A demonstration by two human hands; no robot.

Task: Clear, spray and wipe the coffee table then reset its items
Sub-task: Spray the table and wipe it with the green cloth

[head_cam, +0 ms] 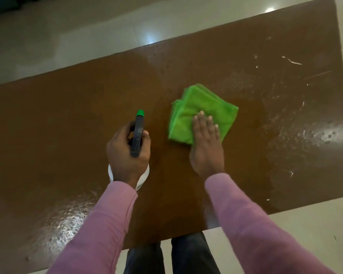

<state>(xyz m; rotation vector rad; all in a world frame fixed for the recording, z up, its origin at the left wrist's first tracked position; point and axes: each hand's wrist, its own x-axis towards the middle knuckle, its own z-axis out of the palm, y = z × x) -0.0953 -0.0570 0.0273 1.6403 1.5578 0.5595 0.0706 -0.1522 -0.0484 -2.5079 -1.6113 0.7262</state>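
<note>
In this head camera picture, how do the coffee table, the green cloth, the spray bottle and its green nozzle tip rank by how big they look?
1. coffee table
2. green cloth
3. spray bottle, ranked below the cloth with some doubt, because the left hand hides much of it
4. green nozzle tip

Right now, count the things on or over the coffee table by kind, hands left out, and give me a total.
1 spray bottle, gripped by the left hand
1 green microfibre cloth, pressed flat under the right hand
Total: 2
</note>
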